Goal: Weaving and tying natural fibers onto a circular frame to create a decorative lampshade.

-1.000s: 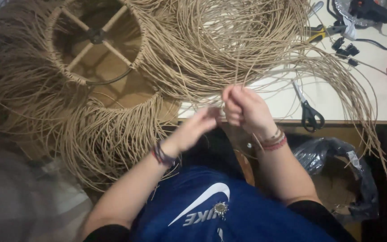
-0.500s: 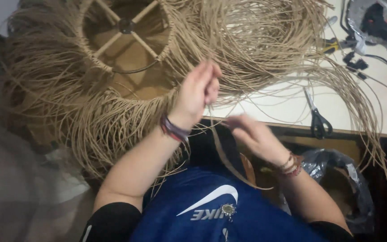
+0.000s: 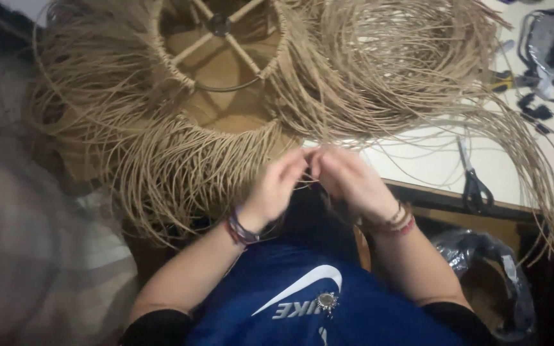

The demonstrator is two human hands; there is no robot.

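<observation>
Head view showed my left hand (image 3: 277, 186) and right hand (image 3: 347, 179) meeting, fingers pinched together on thin rattan strands (image 3: 309, 168) below the woven frame (image 3: 219, 77). Scissors (image 3: 474, 182) lay on the bench (image 3: 431, 160).

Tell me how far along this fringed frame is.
Done: tan strands hang thick along the near rim of the round frame. In hand: the left hand and right hand meet at the fringe edge, working strands; blur hides the grip. Left: a big loose coil of strands lies on the table, scissors beside it.

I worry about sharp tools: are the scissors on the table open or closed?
Closed. The scissors lie flat on the white table, blades together in one line.
</observation>
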